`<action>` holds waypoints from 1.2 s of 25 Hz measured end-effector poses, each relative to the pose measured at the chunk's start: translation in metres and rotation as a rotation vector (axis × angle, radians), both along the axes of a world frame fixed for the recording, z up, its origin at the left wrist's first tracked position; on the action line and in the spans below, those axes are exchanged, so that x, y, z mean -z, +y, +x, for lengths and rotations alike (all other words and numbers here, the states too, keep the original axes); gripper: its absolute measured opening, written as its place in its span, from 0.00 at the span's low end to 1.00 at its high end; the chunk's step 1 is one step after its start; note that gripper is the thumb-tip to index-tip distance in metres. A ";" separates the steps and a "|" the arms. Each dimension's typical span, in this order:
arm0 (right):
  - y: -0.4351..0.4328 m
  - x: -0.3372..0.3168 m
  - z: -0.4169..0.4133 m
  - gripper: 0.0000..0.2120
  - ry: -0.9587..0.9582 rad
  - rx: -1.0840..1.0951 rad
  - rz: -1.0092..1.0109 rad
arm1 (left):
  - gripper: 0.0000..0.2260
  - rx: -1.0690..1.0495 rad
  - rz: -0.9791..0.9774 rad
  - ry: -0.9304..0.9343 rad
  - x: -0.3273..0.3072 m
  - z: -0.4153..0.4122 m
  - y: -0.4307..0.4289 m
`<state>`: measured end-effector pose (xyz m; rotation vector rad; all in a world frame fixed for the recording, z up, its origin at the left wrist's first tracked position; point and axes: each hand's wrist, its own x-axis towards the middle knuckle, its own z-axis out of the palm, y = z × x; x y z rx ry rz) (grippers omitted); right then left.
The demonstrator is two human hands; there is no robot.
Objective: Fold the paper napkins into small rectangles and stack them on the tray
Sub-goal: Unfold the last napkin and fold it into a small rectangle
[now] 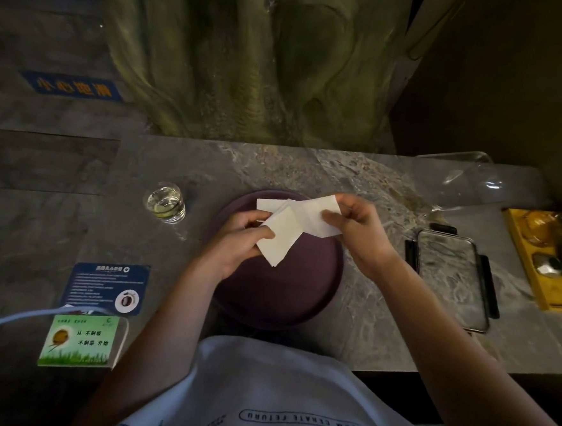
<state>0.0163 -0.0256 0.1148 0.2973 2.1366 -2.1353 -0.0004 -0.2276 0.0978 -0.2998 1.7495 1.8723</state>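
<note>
A round dark purple tray (304, 281) lies on the grey stone table in front of me. Above its far half I hold a white paper napkin (283, 238), bent in the middle so one part points down toward me and the other runs right. My left hand (238, 239) pinches the lower left part. My right hand (358, 228) grips the right end between thumb and fingers. Behind the held napkin, more white paper (270, 203) shows at the tray's far edge; I cannot tell whether it is separate.
A glass of water (166, 203) stands left of the tray. A phone in a clear case (451, 274) lies to the right, with a yellow box (546, 258) beyond it. Two printed cards (99, 313) and a white cable (16, 320) sit at the near left.
</note>
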 end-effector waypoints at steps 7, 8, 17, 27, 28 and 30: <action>-0.016 0.001 0.006 0.12 0.191 -0.141 0.186 | 0.14 -0.066 0.107 -0.006 -0.001 0.000 0.009; -0.017 0.001 0.007 0.12 0.221 -0.150 0.211 | 0.14 -0.071 0.119 0.000 -0.001 -0.001 0.009; -0.018 0.004 0.010 0.13 0.269 -0.146 0.381 | 0.12 -0.093 0.136 0.059 -0.009 -0.004 0.010; -0.023 0.007 0.011 0.23 0.297 -0.277 0.389 | 0.11 -0.122 0.206 0.162 -0.017 -0.006 0.015; -0.022 0.007 0.012 0.24 0.298 -0.316 0.422 | 0.11 -0.133 0.188 0.173 -0.016 -0.007 0.014; -0.021 0.008 0.013 0.22 0.279 -0.383 0.461 | 0.10 -0.148 0.148 0.184 -0.015 -0.009 0.012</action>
